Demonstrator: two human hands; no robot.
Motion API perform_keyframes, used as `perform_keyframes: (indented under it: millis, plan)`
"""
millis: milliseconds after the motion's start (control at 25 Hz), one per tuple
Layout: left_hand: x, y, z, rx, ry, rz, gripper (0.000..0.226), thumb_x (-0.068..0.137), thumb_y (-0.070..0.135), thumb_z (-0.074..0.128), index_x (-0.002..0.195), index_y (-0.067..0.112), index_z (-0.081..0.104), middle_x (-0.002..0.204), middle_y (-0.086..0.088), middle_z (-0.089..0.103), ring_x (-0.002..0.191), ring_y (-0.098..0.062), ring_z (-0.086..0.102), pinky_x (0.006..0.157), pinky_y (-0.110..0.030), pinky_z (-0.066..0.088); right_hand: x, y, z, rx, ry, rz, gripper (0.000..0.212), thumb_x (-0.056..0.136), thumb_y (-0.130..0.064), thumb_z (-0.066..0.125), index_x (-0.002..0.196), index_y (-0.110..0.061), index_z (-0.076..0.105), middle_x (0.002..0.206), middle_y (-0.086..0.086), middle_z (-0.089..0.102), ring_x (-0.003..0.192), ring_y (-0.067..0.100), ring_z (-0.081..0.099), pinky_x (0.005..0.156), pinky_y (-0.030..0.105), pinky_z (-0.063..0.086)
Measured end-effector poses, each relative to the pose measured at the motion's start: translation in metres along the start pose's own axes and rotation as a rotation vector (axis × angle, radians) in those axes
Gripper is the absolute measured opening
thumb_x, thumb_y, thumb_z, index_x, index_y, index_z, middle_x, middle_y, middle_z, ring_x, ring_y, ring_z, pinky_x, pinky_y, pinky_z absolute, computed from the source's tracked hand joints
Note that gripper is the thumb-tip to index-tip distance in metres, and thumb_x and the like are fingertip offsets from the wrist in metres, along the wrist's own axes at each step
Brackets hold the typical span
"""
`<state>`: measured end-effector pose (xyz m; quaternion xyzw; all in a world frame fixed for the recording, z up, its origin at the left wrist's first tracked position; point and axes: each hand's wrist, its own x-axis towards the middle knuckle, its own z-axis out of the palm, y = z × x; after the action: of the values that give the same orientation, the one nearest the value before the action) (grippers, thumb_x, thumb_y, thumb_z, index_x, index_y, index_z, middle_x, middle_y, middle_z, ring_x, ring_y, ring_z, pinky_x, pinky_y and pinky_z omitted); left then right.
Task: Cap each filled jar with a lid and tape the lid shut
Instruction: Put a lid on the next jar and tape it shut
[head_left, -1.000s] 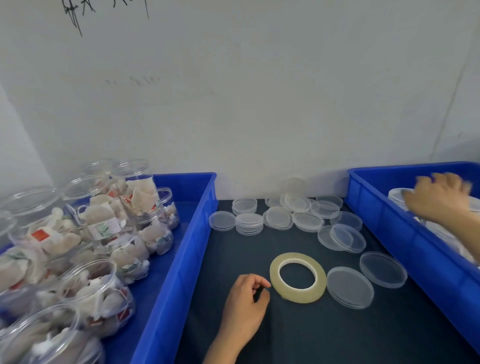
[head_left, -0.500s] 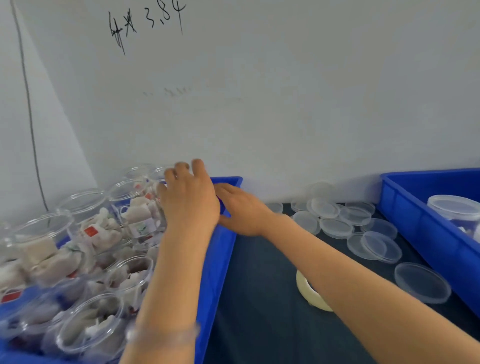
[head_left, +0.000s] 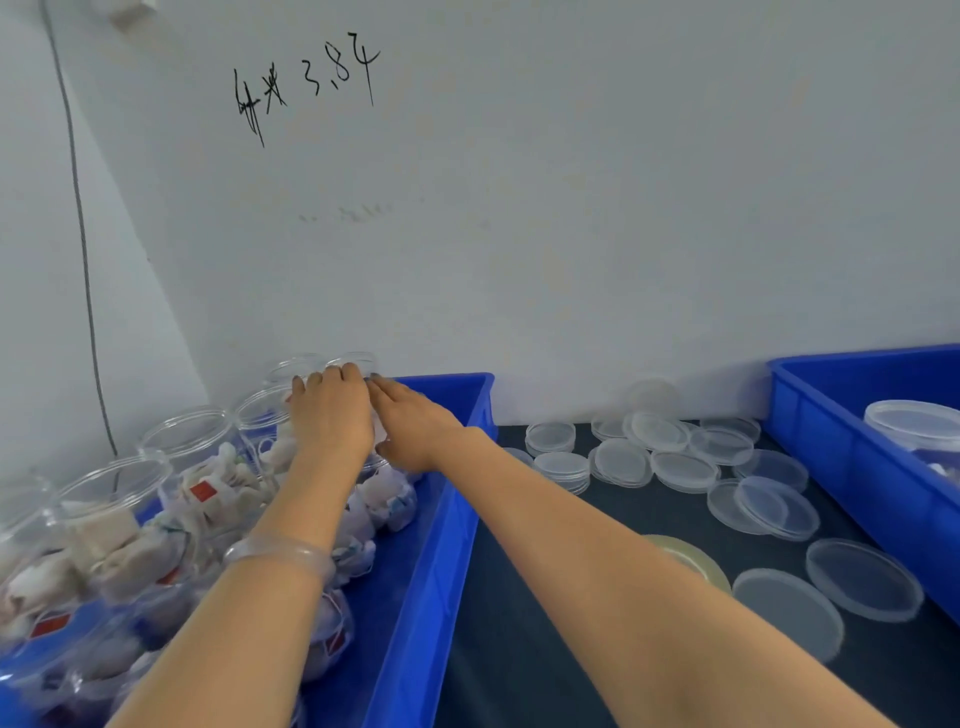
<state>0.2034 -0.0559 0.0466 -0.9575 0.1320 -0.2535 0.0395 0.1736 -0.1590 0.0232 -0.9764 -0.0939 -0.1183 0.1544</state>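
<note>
Deeper into the bin (head_left: 442, 525) now, left hand (head_left: 332, 415) grips a jar (head_left: 359, 358), right hand (head_left: 413, 428) presses it flat.

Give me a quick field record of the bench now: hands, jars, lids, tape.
left hand: at a far open jar in the left blue bin; grip unclear
right hand: fingers straight, reaching to the same jar
filled jars: uncapped, crowded in left blue bin
lids: loose and stacked on the dark mat
tape roll: on mat, partly hidden by right forearm
right blue bin: one capped jar visible
</note>
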Motion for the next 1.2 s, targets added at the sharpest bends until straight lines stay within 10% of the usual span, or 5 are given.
perform_keyframes:
  millis: [320, 640, 840, 1000, 1200]
  plan:
    - [-0.013, 0.001, 0.001, 0.004, 0.128, 0.027, 0.027, 0.097, 0.013, 0.056, 0.123, 0.017, 0.062, 0.125, -0.006, 0.060, 0.117, -0.027, 0.057, 0.113, -0.046, 0.033, -0.018, 0.006, 0.001, 0.119, 0.065, 0.007, 0.086, 0.095, -0.014, 0.060, 0.159, -0.012, 0.003, 0.167, 0.008, -0.001, 0.150, 0.027, 0.020, 0.114, 0.039, 0.035]
    - [-0.052, 0.070, -0.069, -0.402, 0.296, 0.168, 0.022, 0.098, 0.022, 0.053, 0.115, 0.023, 0.068, 0.110, -0.004, 0.061, 0.102, -0.025, 0.060, 0.069, -0.034, 0.041, -0.088, 0.019, -0.012, 0.453, 0.648, 0.045, 0.075, 0.089, -0.014, 0.064, 0.151, -0.016, 0.021, 0.154, 0.007, 0.030, 0.141, 0.026, 0.036, 0.097, 0.025, 0.045]
    - [-0.152, 0.097, -0.057, -0.449, 0.216, 0.304, 0.015, 0.085, 0.027, 0.072, 0.099, 0.030, 0.069, 0.095, 0.008, 0.057, 0.083, -0.013, 0.062, 0.051, -0.027, 0.040, -0.193, 0.032, 0.032, 0.431, 0.611, 0.276, 0.063, 0.081, -0.053, 0.047, 0.135, -0.049, 0.016, 0.141, -0.014, 0.044, 0.099, 0.003, 0.059, 0.061, 0.004, 0.036]
    - [-0.207, 0.114, -0.024, -0.529, 0.079, 0.475, 0.039, 0.044, 0.027, 0.099, 0.072, 0.030, 0.073, 0.068, 0.011, 0.057, 0.057, -0.006, 0.059, 0.031, -0.019, 0.036, -0.253, 0.046, 0.083, 0.446, 0.496, 0.328, 0.065, 0.085, -0.042, 0.061, 0.138, -0.034, 0.025, 0.140, -0.027, 0.028, 0.085, -0.017, 0.054, 0.067, 0.002, 0.038]
    - [-0.212, 0.131, 0.012, -0.682, 0.182, 0.449, 0.038, 0.054, 0.025, 0.096, 0.085, 0.029, 0.074, 0.078, 0.011, 0.059, 0.066, -0.007, 0.061, 0.038, -0.021, 0.047, -0.257, 0.068, 0.091, 0.448, 0.441, 0.351, 0.072, 0.078, -0.054, 0.054, 0.137, -0.026, 0.025, 0.145, -0.003, 0.032, 0.091, 0.000, 0.061, 0.073, 0.011, 0.045]
